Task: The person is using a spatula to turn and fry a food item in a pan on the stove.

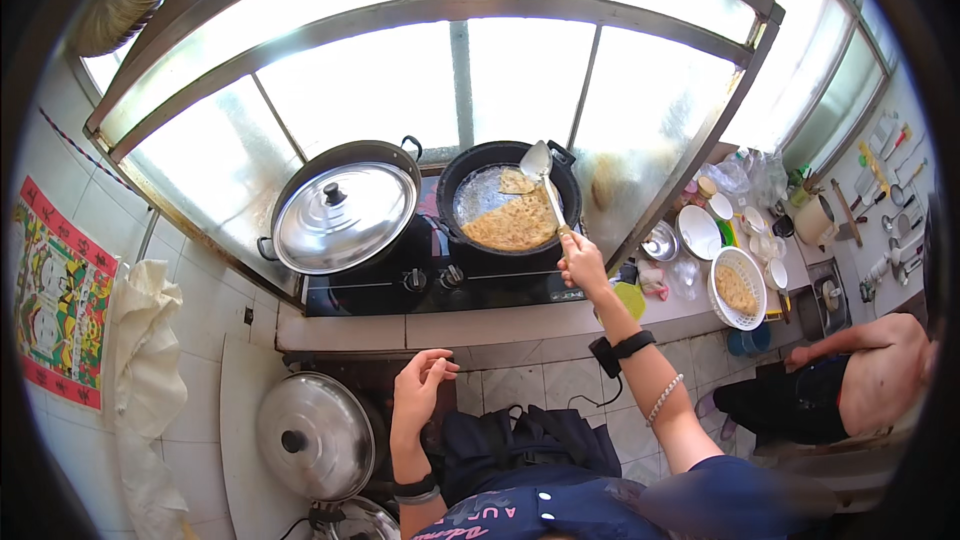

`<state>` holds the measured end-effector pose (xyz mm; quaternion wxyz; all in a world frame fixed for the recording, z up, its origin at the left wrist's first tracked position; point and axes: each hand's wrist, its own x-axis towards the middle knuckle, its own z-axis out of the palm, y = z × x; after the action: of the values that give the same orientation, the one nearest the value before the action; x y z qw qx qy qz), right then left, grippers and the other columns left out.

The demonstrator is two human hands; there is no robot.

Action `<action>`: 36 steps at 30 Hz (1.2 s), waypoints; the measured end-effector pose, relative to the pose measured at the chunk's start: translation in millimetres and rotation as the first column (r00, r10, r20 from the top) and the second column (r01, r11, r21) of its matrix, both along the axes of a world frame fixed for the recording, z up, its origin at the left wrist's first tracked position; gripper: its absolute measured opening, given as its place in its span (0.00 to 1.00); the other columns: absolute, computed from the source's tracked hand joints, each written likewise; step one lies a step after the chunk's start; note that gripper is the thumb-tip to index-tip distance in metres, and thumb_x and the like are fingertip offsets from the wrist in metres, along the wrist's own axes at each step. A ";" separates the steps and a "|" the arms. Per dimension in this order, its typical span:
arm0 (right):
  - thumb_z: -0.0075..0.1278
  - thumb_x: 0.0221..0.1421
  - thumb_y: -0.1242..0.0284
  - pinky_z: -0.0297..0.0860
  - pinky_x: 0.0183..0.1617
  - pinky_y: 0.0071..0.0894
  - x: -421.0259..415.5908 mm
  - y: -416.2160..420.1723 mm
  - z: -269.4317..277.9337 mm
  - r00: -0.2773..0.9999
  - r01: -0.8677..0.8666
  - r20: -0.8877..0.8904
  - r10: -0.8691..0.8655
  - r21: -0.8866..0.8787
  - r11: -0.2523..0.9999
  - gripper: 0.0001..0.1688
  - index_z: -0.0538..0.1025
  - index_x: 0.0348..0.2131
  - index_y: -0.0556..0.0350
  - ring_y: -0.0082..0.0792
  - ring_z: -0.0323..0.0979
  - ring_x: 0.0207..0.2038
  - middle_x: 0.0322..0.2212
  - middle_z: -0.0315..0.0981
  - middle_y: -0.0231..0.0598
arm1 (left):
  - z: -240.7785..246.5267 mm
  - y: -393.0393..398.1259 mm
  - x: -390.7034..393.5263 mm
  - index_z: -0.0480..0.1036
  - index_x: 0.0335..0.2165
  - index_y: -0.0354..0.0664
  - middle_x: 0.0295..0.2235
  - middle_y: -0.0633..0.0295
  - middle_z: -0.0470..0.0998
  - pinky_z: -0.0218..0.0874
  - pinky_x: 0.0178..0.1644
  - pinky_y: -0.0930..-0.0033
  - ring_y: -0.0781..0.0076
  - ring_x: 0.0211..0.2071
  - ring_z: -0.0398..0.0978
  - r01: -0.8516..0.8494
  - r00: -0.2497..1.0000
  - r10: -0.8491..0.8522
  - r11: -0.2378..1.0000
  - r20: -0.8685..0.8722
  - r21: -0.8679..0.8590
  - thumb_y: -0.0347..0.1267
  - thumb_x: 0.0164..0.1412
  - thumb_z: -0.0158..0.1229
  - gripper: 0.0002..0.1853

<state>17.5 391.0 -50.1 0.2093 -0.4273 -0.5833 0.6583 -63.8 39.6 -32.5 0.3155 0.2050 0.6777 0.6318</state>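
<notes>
My right hand (581, 262) grips the wooden handle of a metal wok spatula (556, 195). The spatula's blade crosses the far right rim of a black two-handled pan (444, 206). Golden-brown flatbread (510, 223) lies in the front part of this pan, and a smaller piece (516, 181) lies at its far side, close to the blade. Shiny oil or liquid covers the pan's bare left part. My left hand (424, 376) holds nothing; its fingers are loosely curled, in the air before the counter's front edge.
A lidded wok (341, 217) stands left on the black gas stove (450, 289). Right of the stove are bowls (699, 231) and a white basket (754, 315) holding flatbread. Another person (862, 382) is at far right. A large lidded pot (315, 435) stands low at left.
</notes>
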 end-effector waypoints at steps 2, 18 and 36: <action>0.41 0.68 0.63 0.64 0.13 0.29 2.8 17.2 -8.0 0.990 -0.004 0.136 -0.023 0.194 0.981 0.20 0.73 0.52 0.52 0.26 0.65 0.11 0.16 0.69 0.37 | -1.2 -0.8 -1.6 0.74 0.43 0.30 0.33 0.54 0.81 0.70 0.43 0.72 0.71 0.35 0.79 0.001 1.000 -0.001 1.000 -0.003 -0.011 0.30 0.67 0.51 0.13; 0.38 0.70 0.60 0.54 0.13 0.14 -10.4 48.1 -21.4 0.987 -0.163 -0.088 0.137 -0.589 0.791 0.18 0.64 0.45 0.57 0.17 0.55 0.16 0.27 0.64 0.43 | -5.6 4.5 -5.4 0.74 0.44 0.31 0.33 0.55 0.81 0.69 0.43 0.73 0.71 0.35 0.80 0.015 1.000 -0.015 1.000 -0.004 -0.009 0.30 0.66 0.52 0.13; 0.32 0.72 0.62 0.51 0.14 0.12 -36.8 19.5 -39.6 0.852 -0.403 -0.508 -0.130 -0.794 0.455 0.19 0.65 0.52 0.55 0.14 0.51 0.17 0.24 0.55 0.29 | -2.1 -23.1 -1.0 0.74 0.44 0.34 0.34 0.55 0.81 0.69 0.44 0.71 0.70 0.36 0.80 -0.073 0.997 0.071 0.994 -0.029 -0.077 0.32 0.68 0.50 0.14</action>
<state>-19.3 410.6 -89.7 0.0457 -0.2356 -0.1166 0.9637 -64.7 16.5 -34.6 0.2912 0.1764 0.7129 0.6131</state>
